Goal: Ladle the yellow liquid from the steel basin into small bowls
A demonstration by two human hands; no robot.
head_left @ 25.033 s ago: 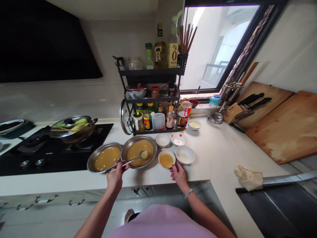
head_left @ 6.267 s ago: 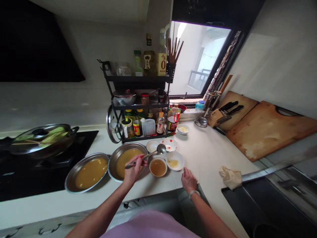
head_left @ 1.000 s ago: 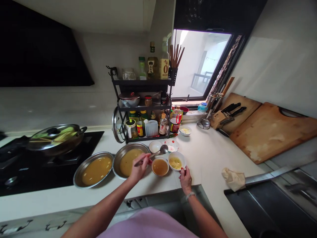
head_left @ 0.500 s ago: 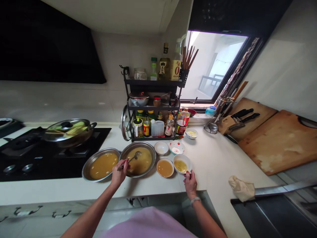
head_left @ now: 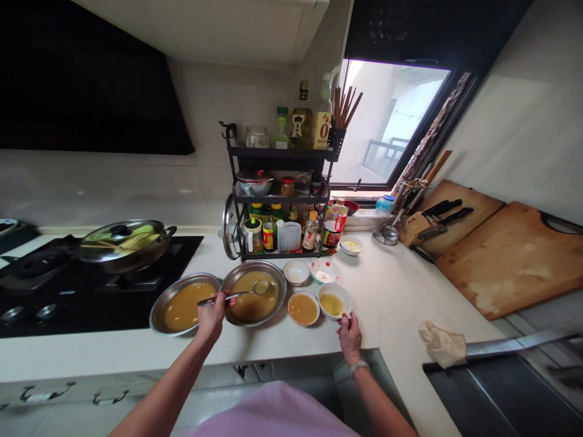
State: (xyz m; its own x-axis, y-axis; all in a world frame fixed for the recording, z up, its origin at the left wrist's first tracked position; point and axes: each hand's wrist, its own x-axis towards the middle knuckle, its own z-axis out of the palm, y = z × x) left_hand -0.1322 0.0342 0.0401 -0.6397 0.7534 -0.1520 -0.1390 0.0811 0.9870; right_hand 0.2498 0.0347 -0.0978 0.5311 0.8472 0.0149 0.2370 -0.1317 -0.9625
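Observation:
My left hand (head_left: 212, 318) is closed round the handle of a metal spoon (head_left: 241, 295). The spoon's head is over the right-hand metal basin (head_left: 283, 297), which holds a yellow-brown liquid. Left of it, a second metal basin (head_left: 157, 318) contains similar liquid with pale bits floating in it. With its fingers, my right hand (head_left: 350, 335) grips the near edge of a white bowl (head_left: 348, 298) that has yellowish contents. Between the hands sits a small bowl of brown liquid (head_left: 303, 308). Behind are a white bowl (head_left: 296, 274) and a red-patterned bowl (head_left: 334, 267).
A lidded pan (head_left: 122, 244) stands on the black stove (head_left: 177, 273). Bottles and jars fill a black rack (head_left: 277, 199) at the back. To the right are a small bowl (head_left: 350, 245), a knife block (head_left: 415, 227), cutting boards (head_left: 523, 261) and a cloth (head_left: 443, 345).
The left hand has moved left and slightly down, and the spoon's head has shifted right across the basin, turning its hollow into view. The right hand stays at the white bowl.

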